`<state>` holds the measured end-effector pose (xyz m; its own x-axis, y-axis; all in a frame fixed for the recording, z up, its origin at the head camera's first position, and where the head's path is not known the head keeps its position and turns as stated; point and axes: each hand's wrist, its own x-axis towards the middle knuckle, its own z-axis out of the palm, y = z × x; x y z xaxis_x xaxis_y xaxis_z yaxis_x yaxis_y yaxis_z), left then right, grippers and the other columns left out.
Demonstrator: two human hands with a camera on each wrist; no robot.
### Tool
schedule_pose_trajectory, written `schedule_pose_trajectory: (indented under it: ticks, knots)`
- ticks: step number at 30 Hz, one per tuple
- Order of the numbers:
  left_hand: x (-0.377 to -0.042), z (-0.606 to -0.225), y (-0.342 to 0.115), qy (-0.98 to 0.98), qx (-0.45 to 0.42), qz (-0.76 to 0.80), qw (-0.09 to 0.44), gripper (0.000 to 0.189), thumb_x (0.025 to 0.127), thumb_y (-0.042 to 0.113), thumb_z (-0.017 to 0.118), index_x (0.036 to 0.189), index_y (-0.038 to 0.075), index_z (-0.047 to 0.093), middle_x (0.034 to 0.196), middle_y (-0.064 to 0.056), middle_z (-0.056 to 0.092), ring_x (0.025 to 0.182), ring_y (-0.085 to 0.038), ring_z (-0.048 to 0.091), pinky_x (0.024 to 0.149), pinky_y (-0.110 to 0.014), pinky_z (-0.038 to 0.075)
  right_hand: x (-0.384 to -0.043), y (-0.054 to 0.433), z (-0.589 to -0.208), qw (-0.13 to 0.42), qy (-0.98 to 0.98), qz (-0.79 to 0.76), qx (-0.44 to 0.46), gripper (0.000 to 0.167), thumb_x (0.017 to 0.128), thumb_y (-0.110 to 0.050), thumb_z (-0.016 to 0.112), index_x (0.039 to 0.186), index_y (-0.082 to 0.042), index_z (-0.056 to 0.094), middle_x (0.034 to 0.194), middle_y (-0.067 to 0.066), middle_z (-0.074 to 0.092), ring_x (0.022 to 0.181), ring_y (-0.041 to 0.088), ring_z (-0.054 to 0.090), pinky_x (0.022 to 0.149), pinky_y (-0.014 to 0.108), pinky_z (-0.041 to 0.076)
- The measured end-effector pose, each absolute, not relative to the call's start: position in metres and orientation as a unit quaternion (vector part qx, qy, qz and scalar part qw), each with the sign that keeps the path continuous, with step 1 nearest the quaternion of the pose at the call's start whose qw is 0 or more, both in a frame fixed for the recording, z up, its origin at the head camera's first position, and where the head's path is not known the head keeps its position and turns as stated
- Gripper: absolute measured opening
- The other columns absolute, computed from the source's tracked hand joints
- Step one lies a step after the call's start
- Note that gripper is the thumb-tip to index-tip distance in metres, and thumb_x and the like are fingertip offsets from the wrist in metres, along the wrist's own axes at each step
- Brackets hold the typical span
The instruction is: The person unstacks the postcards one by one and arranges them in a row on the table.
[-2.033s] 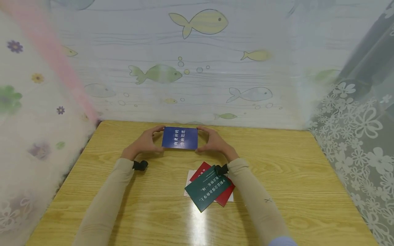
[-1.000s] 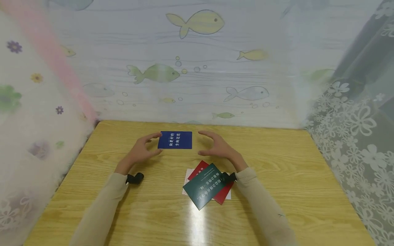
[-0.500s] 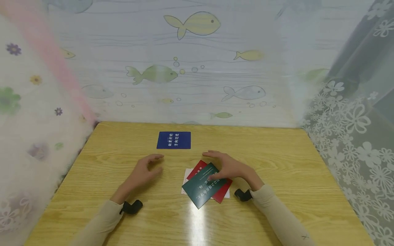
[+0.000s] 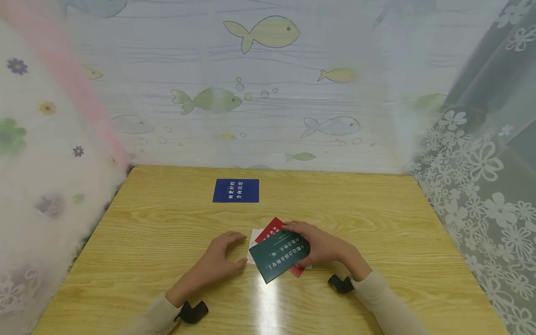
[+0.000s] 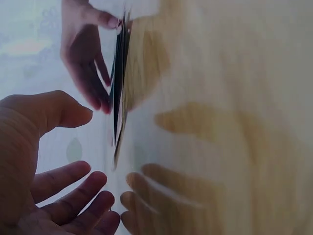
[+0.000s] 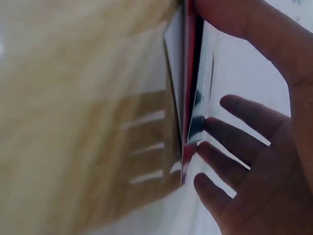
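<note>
In the head view, a dark green card (image 4: pixel 274 256) with white characters lies uppermost on a small pile. Under it show a red card (image 4: pixel 273 227) and a pale pinkish card (image 4: pixel 253 238). My right hand (image 4: pixel 331 246) spans the green card's right end, thumb at the lower edge and fingers at the upper, and grips it. In the right wrist view the fingertips (image 6: pixel 200 122) meet the cards' edges. Just left of the pile, my left hand (image 4: pixel 215 263) holds nothing, its thumb and fingers spread apart with the tips by the pale card.
A blue card (image 4: pixel 236 190) with white characters lies alone near the back of the wooden table (image 4: pixel 356 209). Behind the table hangs a fish-print curtain (image 4: pixel 268 116). Lacy fabric (image 4: pixel 481 195) borders the right side, and a flowered cloth (image 4: pixel 54 186) the left.
Both hands have let go of the blue card, leaving it at the back, and come down toward the pile. My right hand now grips the green card, which has turned slightly.
</note>
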<state>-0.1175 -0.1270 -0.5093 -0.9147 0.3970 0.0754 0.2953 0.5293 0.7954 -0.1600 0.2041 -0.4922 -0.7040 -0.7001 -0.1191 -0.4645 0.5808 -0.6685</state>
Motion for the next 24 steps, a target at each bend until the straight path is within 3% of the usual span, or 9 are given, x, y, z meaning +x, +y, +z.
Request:
schedule_pose_trajectory:
  ticks: [7,12,16,21,24]
  knots:
    - [-0.106,-0.509,-0.112,0.879,0.257,0.399,0.047,0.055,0.081,0.02,0.082,0.131,0.003,0.065,0.132,-0.005,0.059,0.125,-0.024,0.053,0.108,-0.05,0.047,-0.142,0.206,-0.49,0.114,0.899,-0.271,-0.325,0.093,0.074,-0.036,0.09,0.152,-0.013,0.047,0.154,0.005,0.049,0.143,0.03,0.043,0.115,0.051,0.041]
    - [-0.105,-0.507,-0.107,0.895,0.273,0.349,0.046,0.075,0.074,0.035,0.087,0.136,0.002,0.061,0.134,-0.006,0.055,0.127,-0.025,0.049,0.108,-0.049,0.045,-0.129,0.205,-0.486,0.075,0.92,-0.229,-0.309,0.099,0.071,-0.051,0.089,0.152,-0.012,0.048,0.151,0.001,0.052,0.139,0.026,0.046,0.113,0.049,0.044]
    - [-0.105,-0.508,-0.103,0.908,0.276,0.312,0.037,0.089,0.065,0.048,0.09,0.136,0.004,0.061,0.129,-0.004,0.053,0.122,-0.023,0.047,0.105,-0.047,0.045,-0.127,0.213,-0.489,0.081,0.92,-0.237,-0.302,0.105,0.069,-0.052,0.091,0.153,-0.009,0.045,0.154,0.004,0.048,0.143,0.029,0.041,0.114,0.051,0.042]
    - [-0.105,-0.507,-0.1,0.915,0.266,0.3,0.033,0.094,0.061,0.053,0.092,0.135,0.005,0.061,0.127,-0.004,0.053,0.119,-0.023,0.047,0.105,-0.047,0.044,-0.131,0.228,-0.494,0.131,0.912,-0.258,-0.29,0.108,0.07,-0.047,0.091,0.156,-0.007,0.04,0.163,0.012,0.034,0.152,0.038,0.025,0.118,0.059,0.033]
    - [-0.104,-0.506,-0.098,0.918,0.259,0.298,0.04,0.096,0.06,0.055,0.092,0.136,0.006,0.061,0.128,-0.006,0.052,0.12,-0.025,0.046,0.107,-0.05,0.042,-0.133,0.233,-0.494,0.137,0.906,-0.272,-0.294,0.103,0.07,-0.046,0.091,0.153,-0.007,0.043,0.164,0.016,0.032,0.152,0.042,0.023,0.117,0.063,0.031]
